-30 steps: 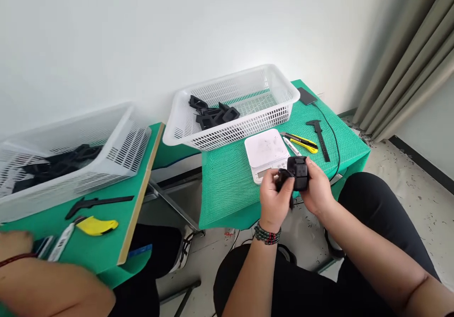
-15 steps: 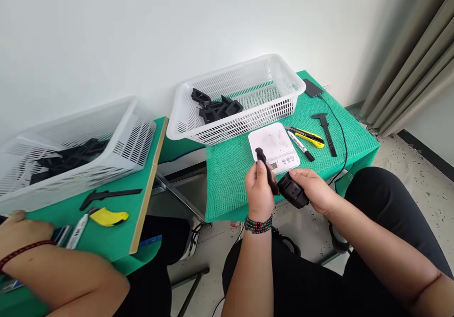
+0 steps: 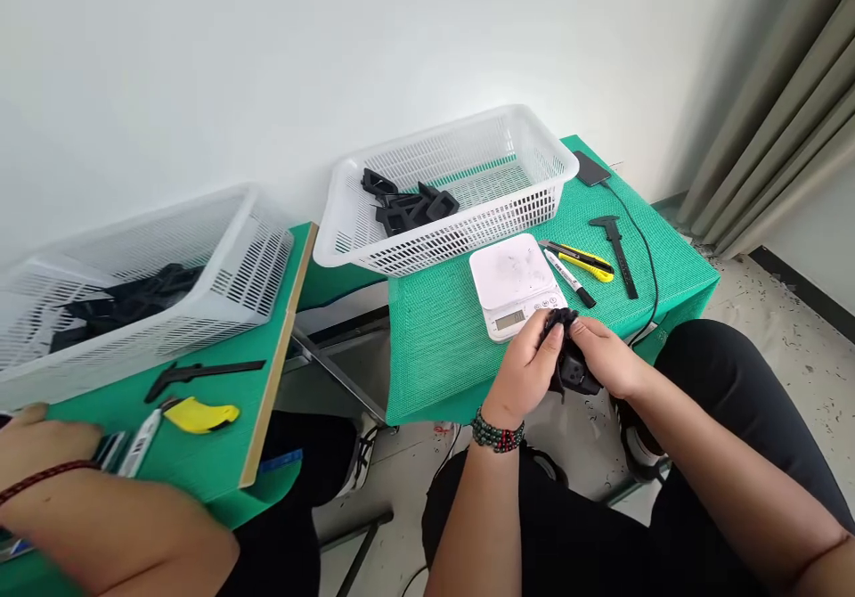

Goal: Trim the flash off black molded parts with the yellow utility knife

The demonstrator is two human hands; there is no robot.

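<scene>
My left hand (image 3: 525,370), with a beaded bracelet at its wrist, is closed on a narrow, dark, limp-looking strip; its exact kind cannot be made out. My right hand (image 3: 611,356) grips a black boxy plastic part (image 3: 575,372) from the right side. The strip and the part meet between my hands, just off the table's front edge, and my fingers hide much of both. Right behind them sits a white digital scale (image 3: 511,276), its pan smudged with dark specks. A marker (image 3: 570,278) and a yellow utility knife (image 3: 584,261) lie to the scale's right.
A white basket (image 3: 468,239) with black plastic parts (image 3: 418,209) stands at the back. Black calipers (image 3: 618,254) and a dark flat device (image 3: 591,169) with a cable lie right. At left, a co-worker's arm (image 3: 120,517) rests by another table with a basket (image 3: 247,267).
My left hand has moved right, bringing the dark strip from beside the boxy part up against it. My right hand has shifted slightly right. The scale's display is now uncovered.
</scene>
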